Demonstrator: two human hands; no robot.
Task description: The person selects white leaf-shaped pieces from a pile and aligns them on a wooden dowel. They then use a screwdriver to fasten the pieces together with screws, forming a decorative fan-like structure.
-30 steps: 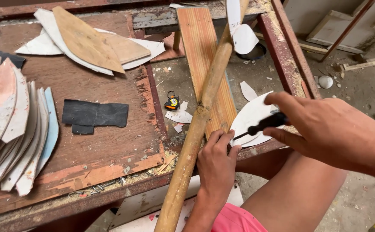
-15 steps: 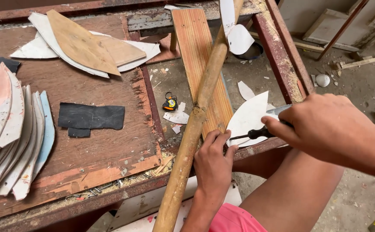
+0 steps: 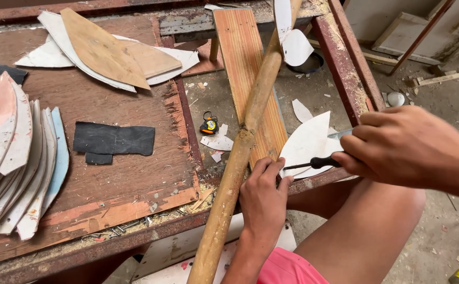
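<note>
My left hand presses down on the near edge of a white leaf-shaped board piece that lies over the rusty frame rail, fingers touching the orange plank beside it. My right hand is closed around the black handle of a thin tool, whose tip points left toward my left fingers across the white piece. A long wooden pole leans diagonally across the plank, just left of my left hand.
A stack of curved board pieces sits at the bench's left. More cut shapes lie at the back. A black sheet scrap rests on the brown bench top. A small tape measure lies on the floor below.
My right hand with the tool has shifted slightly up and right, and the white piece shows more. My left hand stays pressed in place.
</note>
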